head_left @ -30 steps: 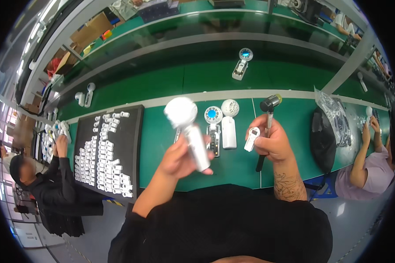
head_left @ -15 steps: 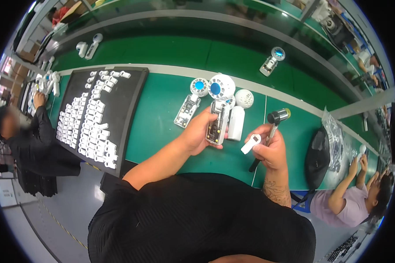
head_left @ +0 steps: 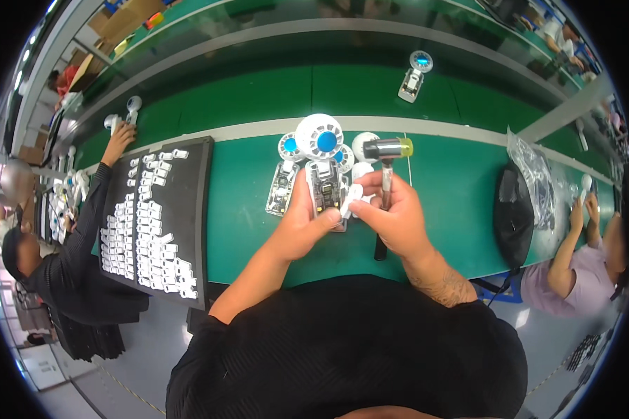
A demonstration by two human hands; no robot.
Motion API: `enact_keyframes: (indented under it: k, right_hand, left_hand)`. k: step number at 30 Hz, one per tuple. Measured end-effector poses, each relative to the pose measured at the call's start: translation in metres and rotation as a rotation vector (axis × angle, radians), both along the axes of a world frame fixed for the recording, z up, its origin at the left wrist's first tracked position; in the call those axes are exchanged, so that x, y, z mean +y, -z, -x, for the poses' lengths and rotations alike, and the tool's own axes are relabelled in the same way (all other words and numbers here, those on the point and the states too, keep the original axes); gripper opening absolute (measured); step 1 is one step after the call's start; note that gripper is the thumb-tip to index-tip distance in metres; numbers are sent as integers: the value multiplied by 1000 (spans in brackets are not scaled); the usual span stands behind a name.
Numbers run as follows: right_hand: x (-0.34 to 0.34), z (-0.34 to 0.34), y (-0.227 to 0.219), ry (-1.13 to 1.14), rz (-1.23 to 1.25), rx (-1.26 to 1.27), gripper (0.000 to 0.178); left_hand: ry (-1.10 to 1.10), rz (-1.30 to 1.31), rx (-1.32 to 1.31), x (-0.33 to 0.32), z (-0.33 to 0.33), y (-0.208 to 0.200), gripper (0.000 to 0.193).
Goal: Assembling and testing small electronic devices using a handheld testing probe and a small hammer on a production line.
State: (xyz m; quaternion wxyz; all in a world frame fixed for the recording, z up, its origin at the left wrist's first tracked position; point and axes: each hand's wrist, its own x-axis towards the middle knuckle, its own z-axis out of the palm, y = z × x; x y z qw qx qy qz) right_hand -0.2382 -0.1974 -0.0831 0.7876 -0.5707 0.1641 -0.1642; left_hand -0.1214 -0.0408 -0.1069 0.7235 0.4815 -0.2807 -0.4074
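My left hand (head_left: 295,227) is closed round a white handheld fan (head_left: 326,183), its handle open to show a circuit board and its round head with a blue centre pointing away from me. Between the thumb and fingers of my right hand (head_left: 402,218) is a small white plastic piece (head_left: 351,201), held at the right edge of the fan's handle. That same hand also grips a hammer (head_left: 388,149) with a dark and yellow head, its black handle end hanging below. Left of the held fan lies another opened fan (head_left: 281,188). A white domed cover (head_left: 364,144) sits behind the hammer.
On the left, a black tray (head_left: 204,188) bears many small white pieces in rows. Beyond the green table runs a green belt (head_left: 258,94) carrying a fan (head_left: 414,80). A black bag (head_left: 514,216) and clear plastic lie at the right. Co-workers sit on both sides.
My right hand has moved left and brought the white piece against the fan's handle, the hammer coming along. The co-worker on the left has stretched an arm toward fans on the belt.
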Motion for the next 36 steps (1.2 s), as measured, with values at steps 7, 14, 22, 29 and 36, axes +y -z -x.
enact_keyframes:
  k: [7,14,22,29,36]
  right_hand:
    - [6,-5,-7,48,263,171,28]
    - [8,-5,-3,56,480,212,33]
    - [2,20,-7,146,575,-136,27]
    - [-3,1,-22,-134,1228,-9,37]
    - [4,10,-28,-65,1215,-186,43]
  left_hand:
    - [-72,-123,-334,-14,20,-9,89]
    - [-168,-149,-540,-10,24,-4,82]
    - [-59,-22,213,7,6,-3,75]
    - [-169,-79,62,13,-1,-13,77]
    - [-129,-19,161,19,4,-23,78]
